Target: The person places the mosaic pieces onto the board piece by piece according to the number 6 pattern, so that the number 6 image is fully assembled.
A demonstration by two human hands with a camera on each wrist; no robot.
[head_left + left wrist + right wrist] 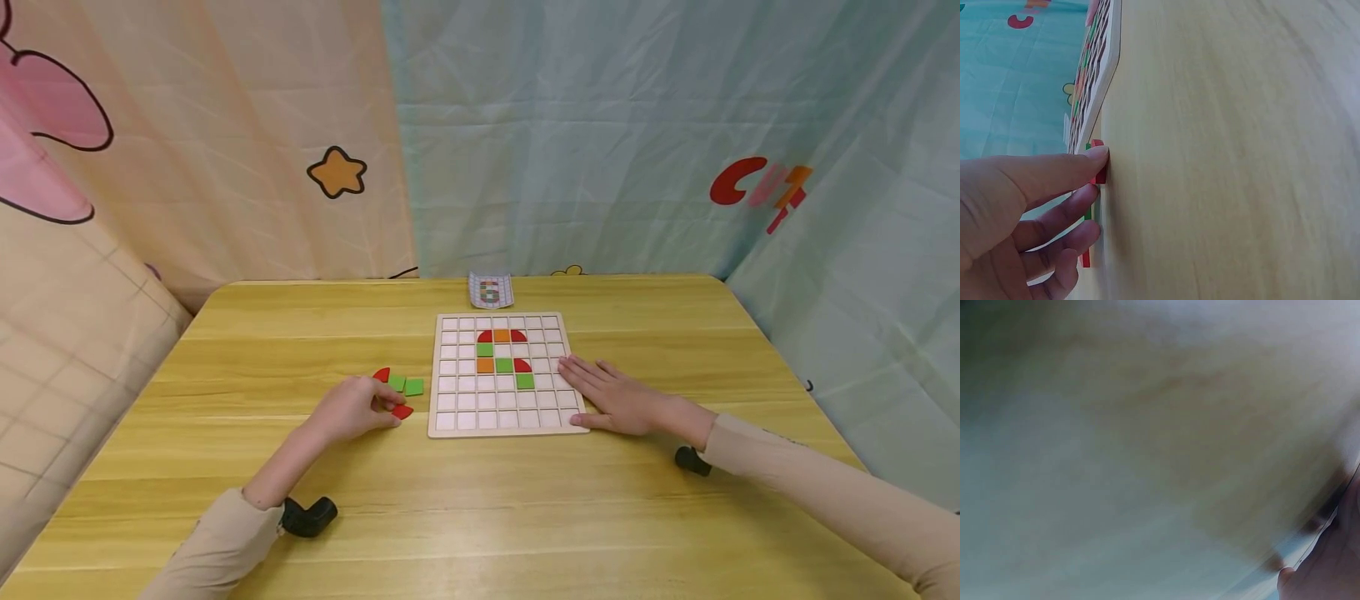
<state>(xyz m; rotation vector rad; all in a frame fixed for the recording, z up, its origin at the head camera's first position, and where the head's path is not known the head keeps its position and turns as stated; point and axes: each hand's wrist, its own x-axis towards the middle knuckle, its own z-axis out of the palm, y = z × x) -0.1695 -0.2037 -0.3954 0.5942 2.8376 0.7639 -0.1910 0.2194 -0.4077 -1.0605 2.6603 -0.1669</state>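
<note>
My left hand (351, 410) pinches a red quarter-round tile (403, 412) between thumb and fingers, down at the table left of the board. In the left wrist view the thumb presses against this red tile (1100, 177). Just beyond the fingers lie two green square tiles (414, 387) and another red quarter-round tile (382, 374). My right hand (621, 402) lies flat with straight fingers, its fingertips over the right edge of the wooden grid board (456, 422). Red, orange and green tiles (504, 365) form a bent line in the board's squares.
Behind the board, near the table's far edge, stands a small curled pattern card (491, 292) printed with a coloured grid. The wooden table (480, 517) reaches back to a printed curtain (600, 167). Black wrist-worn pieces (309, 517) hang below both cuffs.
</note>
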